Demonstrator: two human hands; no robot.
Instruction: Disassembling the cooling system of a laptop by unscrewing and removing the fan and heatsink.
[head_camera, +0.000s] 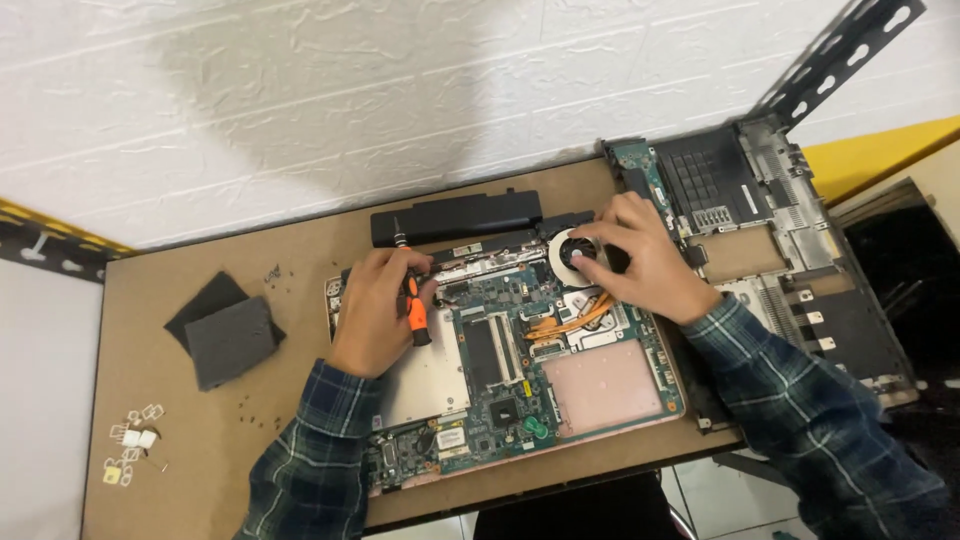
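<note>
An opened laptop base with its green circuit board exposed lies on a brown table. My left hand grips an orange-and-black screwdriver and rests on the board's upper left part. My right hand sits over the round black cooling fan at the board's upper right, fingertips touching the fan. Copper heat pipes run just below the fan.
A black battery bar lies behind the laptop. A removed laptop cover rests to the right. Dark grey foam pads lie at left, with small white parts and tiny screws near the left front edge. A white wall stands behind.
</note>
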